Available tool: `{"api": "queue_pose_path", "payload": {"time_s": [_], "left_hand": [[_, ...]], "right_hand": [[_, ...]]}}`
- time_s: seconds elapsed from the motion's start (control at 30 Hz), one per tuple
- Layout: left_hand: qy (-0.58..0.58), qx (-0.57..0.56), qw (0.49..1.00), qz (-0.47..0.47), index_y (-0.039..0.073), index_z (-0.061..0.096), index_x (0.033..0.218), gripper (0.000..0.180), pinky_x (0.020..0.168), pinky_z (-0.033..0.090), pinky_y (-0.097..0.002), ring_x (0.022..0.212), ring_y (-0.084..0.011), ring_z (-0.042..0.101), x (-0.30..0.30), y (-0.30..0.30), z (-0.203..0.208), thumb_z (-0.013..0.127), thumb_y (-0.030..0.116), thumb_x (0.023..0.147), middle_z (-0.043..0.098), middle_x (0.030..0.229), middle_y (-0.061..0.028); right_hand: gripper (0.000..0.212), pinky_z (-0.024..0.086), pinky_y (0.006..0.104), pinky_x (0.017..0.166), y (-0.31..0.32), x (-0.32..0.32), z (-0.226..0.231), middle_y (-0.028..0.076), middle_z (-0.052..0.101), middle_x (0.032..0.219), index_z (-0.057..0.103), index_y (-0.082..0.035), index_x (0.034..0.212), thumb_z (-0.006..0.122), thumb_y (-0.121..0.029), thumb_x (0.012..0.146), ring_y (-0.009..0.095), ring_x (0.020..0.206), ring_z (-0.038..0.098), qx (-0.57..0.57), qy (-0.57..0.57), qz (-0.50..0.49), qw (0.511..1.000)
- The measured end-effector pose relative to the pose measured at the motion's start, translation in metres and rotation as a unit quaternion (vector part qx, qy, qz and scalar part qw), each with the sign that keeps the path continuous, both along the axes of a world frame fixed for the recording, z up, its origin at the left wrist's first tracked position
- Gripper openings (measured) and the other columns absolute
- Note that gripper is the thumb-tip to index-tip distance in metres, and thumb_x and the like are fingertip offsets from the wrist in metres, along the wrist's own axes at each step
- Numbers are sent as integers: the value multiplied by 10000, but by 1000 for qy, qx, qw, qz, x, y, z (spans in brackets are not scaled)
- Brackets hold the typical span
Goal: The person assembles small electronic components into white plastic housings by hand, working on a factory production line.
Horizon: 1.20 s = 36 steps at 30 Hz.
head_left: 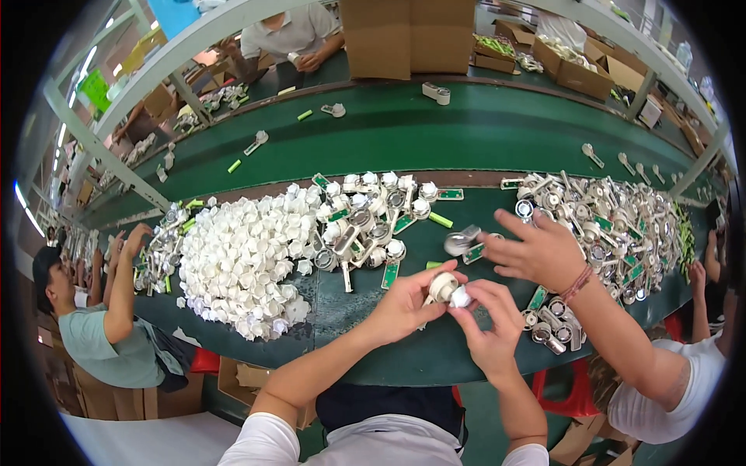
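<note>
My left hand (406,307) grips a small cream-white device with a round metallic-looking head (443,286). Against that head, the fingers of my right hand (494,325) pinch a white faceted plastic cap (461,297); whether it is seated cannot be made out. Left of my hands spreads a large heap of similar white caps (241,256). Beyond them lies a cluster of devices with caps on their heads and green circuit boards showing (365,225). Just past my fingers, a co-worker's spread hand (536,248) reaches in from the right, beside a blurred device (463,242).
To the right rises a big pile of devices without caps (606,225), with a smaller group (556,322) nearer. Behind the dark green table runs a green conveyor belt (373,116) carrying scattered parts. Cardboard boxes (575,66) stand beyond. Another person (116,326) works at left.
</note>
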<state>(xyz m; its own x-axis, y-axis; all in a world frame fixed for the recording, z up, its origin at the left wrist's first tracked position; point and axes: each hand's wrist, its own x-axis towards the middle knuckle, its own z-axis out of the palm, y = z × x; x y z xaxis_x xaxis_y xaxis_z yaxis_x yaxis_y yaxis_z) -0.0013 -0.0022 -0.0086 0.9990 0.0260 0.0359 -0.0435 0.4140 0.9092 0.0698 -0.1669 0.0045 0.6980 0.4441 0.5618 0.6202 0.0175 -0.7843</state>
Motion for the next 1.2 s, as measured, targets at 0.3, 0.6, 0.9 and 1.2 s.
{"api": "queue_pose_path", "payload": {"time_s": [0.3,0.6,0.9,1.2], "left_hand": [[-89,-19,996,24,20,289,1502,698,1023,418,-313,1239,-176,521,-22,10,-7,620,-17,888,512,1383,-147],[-40,-23,993,111,-7,423,1428,551,1031,392,-292,1269,-140,453,-29,3,-20,642,70,929,423,1458,-115],[-23,171,964,202,-22,519,1335,528,808,448,-243,952,-125,538,-35,5,-6,732,106,869,506,1115,-63],[-77,29,971,224,-16,604,1210,469,844,480,-278,971,-167,582,-30,2,-16,791,62,787,555,1022,-71]], "right_hand": [[348,576,304,736,27,-9,-14,153,631,1049,705,-11,1033,792,57,703,231,862,674,-18,-107,37,993],[393,507,278,762,25,-17,-32,141,562,1093,642,8,1089,765,84,724,191,928,581,-20,24,74,997],[387,530,305,817,22,-12,-30,172,562,1159,658,18,1124,796,-2,762,228,970,626,-48,43,115,991],[438,477,334,933,32,-2,-28,171,539,1230,573,62,1247,693,-205,920,223,1089,576,42,220,194,955]]}}
